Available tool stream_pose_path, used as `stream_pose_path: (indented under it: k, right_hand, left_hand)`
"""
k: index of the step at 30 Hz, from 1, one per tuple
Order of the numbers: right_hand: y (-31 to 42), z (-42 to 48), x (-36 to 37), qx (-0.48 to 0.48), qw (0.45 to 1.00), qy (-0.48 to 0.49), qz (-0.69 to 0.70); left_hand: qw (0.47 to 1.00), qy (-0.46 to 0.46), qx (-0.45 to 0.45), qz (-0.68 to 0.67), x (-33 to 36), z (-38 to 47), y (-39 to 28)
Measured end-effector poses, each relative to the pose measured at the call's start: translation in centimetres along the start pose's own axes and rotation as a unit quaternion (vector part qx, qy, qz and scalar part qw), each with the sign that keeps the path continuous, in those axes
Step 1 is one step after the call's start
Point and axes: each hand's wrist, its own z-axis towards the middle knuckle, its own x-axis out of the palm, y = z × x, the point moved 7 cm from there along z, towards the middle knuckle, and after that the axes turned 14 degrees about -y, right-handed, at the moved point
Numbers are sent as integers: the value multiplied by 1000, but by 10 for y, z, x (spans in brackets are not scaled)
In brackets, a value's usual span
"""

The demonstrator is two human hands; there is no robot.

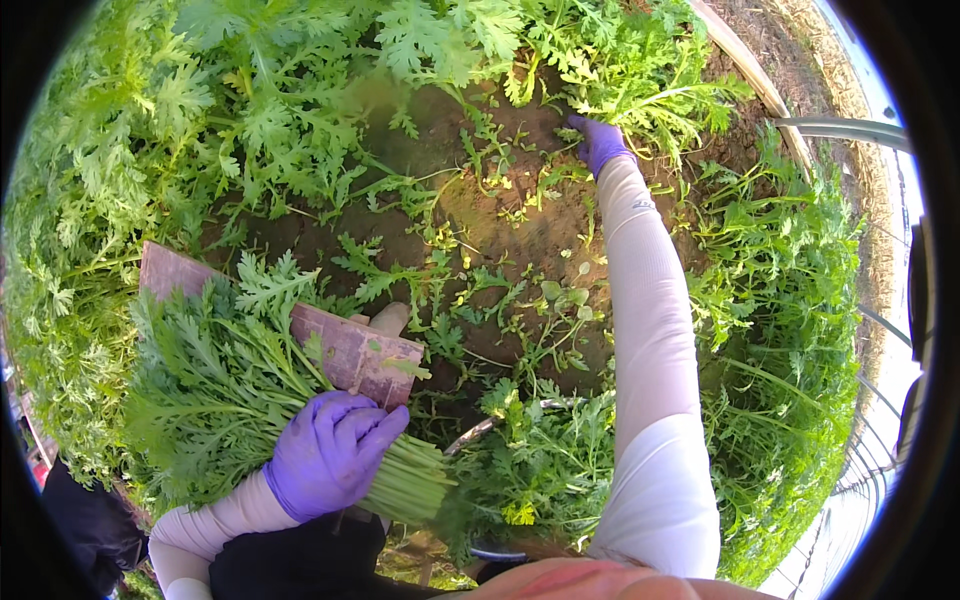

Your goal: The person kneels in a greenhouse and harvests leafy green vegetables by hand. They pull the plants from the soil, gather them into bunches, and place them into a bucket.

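Note:
My left hand (330, 454), in a purple glove, is closed around a thick bunch of leafy green stalks (232, 397), with the cut-looking stem ends pointing right. The bunch lies against a worn reddish-brown board (360, 352). Far ahead, my right hand (602, 142), also purple-gloved, reaches to the base of leafy plants (645, 97) growing at the soil. Its fingers are partly hidden by leaves, and whether they grip a stem cannot be told.
Bare soil (495, 202) with small weeds and low plants lies between my hands. Dense leafy plants (112, 150) grow at left and right. A pale edging strip (750, 64) and a curved pipe (840, 129) stand at upper right. Another person's dark clothing (90, 525) shows at lower left.

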Motion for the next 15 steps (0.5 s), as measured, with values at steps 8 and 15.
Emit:
stream_pose_path:
  k: [8, 15]
  right_hand:
    - [40, -66, 20, -105, 930, 143, 321]
    - [82, -24, 110, -258, 964, 71, -10]
  left_hand:
    - [1000, 7, 7, -4, 1, -3, 1]
    - [1000, 25, 12, -14, 4, -7, 6]
